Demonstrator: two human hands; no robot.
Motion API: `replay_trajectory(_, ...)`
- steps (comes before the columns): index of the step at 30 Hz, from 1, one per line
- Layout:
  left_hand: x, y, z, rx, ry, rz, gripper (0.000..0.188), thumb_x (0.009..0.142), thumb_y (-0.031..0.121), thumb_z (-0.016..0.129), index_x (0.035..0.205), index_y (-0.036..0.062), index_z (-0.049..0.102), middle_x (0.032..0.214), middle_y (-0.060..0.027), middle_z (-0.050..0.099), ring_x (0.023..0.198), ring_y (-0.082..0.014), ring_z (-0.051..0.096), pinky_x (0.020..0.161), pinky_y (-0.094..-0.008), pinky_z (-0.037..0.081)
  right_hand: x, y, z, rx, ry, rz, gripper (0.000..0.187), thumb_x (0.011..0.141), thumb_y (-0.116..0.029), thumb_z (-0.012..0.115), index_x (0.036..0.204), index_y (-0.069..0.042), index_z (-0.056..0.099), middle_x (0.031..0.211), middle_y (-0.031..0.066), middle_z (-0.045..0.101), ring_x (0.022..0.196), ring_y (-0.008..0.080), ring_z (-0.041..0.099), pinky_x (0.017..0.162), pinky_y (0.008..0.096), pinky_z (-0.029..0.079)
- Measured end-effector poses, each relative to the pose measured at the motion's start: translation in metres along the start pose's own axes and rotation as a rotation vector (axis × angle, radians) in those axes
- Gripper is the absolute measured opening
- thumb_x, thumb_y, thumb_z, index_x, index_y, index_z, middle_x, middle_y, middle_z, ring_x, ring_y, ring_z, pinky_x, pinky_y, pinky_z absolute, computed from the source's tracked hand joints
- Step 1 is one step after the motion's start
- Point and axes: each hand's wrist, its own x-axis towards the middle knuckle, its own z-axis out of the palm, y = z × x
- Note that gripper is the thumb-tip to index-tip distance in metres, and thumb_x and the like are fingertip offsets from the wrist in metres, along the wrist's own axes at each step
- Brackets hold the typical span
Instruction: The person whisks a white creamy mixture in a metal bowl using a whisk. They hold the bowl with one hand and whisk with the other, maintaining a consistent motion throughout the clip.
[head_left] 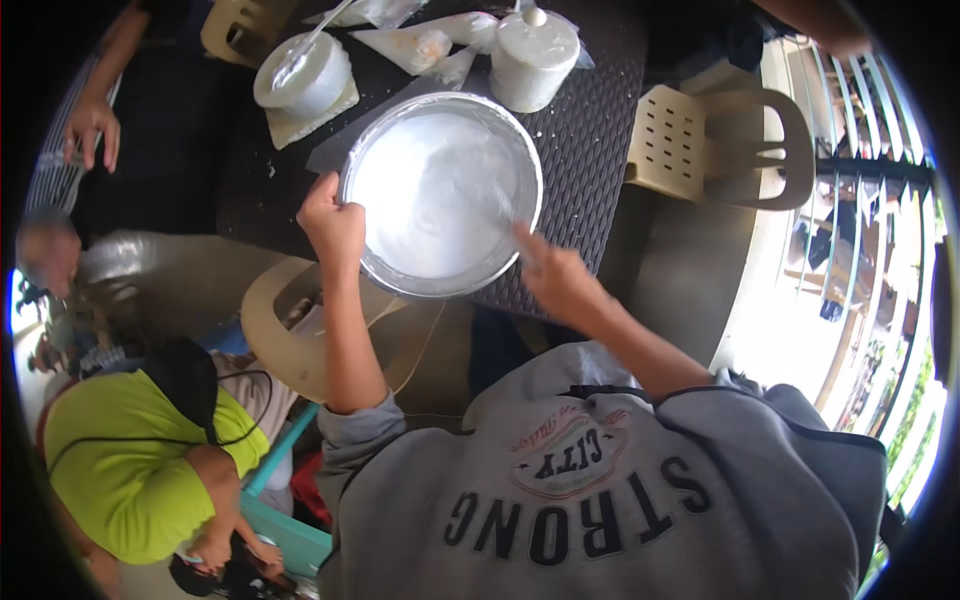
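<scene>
A large round metal bowl (533, 165) sits at the near edge of the dark table and holds smooth white cream (430, 200). My left hand (338, 225) is closed on the bowl's left rim, with the thumb over the edge. At the lower right of the bowl, my right hand (562, 282) wraps round the handle of a stirring tool (508, 212) that reaches into the cream. Motion smears the tool's end, so its kind does not show.
On the woven-pattern table (590, 150) stand a white tub (305, 85) with a cream-smeared utensil, filled piping bags (420, 42), and a lidded white container (535, 60). Beige chairs (668, 135) flank it. One person (150, 450) in lime green is at lower left; another person's hand (92, 130) hangs at upper left.
</scene>
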Motion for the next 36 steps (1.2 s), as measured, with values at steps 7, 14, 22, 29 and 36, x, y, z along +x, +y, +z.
replay_trajectory(7,-0.006,0.003,0.005,-0.05,-0.015,-0.087,0.01,0.055,-0.009,0.038,0.063,-0.0037,0.04,0.057,-0.0104,0.037,0.051,-0.0139,0.032,0.048,-0.0241,0.03,0.014,-0.011,-0.009,-0.016,-0.116,0.07,0.059,0.076,-0.005,0.046,0.133,-0.005,0.03,0.105,0.0312,0.052,0.086,0.034,0.061,0.069,0.0388,0.052)
replay_trajectory(14,-0.009,-0.012,0.006,-0.098,-0.024,-0.07,0.008,0.058,-0.009,0.04,0.064,-0.0048,0.042,0.057,-0.0081,0.04,0.052,-0.0118,0.036,0.05,-0.0233,0.033,0.018,-0.011,0.013,-0.11,-0.196,-0.113,0.059,0.076,-0.006,0.048,0.132,-0.004,0.03,0.111,0.032,0.049,0.089,0.0361,0.059,0.078,0.038,0.05)
replay_trajectory(22,-0.01,-0.006,0.009,-0.02,-0.046,-0.055,0.024,0.061,-0.011,0.037,0.073,-0.004,0.056,0.062,-0.0005,0.049,0.06,-0.0051,0.04,0.054,-0.0201,0.034,0.009,-0.025,-0.025,0.011,-0.151,0.16,0.057,0.076,-0.006,0.048,0.131,-0.004,0.033,0.096,0.0328,0.054,0.093,0.0369,0.057,0.081,0.0387,0.046)
replay_trajectory(29,-0.014,-0.003,0.013,-0.056,-0.037,-0.008,0.026,0.062,-0.011,0.041,0.078,-0.003,0.059,0.066,-0.0018,0.054,0.061,-0.0066,0.046,0.057,-0.0209,0.038,0.004,-0.022,-0.023,0.087,-0.043,0.057,0.053,0.076,-0.007,0.045,0.128,-0.003,0.035,0.077,0.0276,0.059,0.071,0.0354,0.063,0.059,0.0413,0.051)
replay_trajectory(36,-0.017,0.027,0.013,-0.039,-0.051,-0.009,0.014,0.065,-0.007,0.045,0.075,-0.0043,0.054,0.067,-0.0145,0.053,0.058,-0.0188,0.05,0.06,-0.0267,0.042,0.005,0.014,0.003,0.095,0.028,-0.21,0.052,0.08,-0.006,0.048,0.131,-0.008,0.036,0.082,0.018,0.062,0.064,0.0224,0.063,0.062,0.0309,0.053)
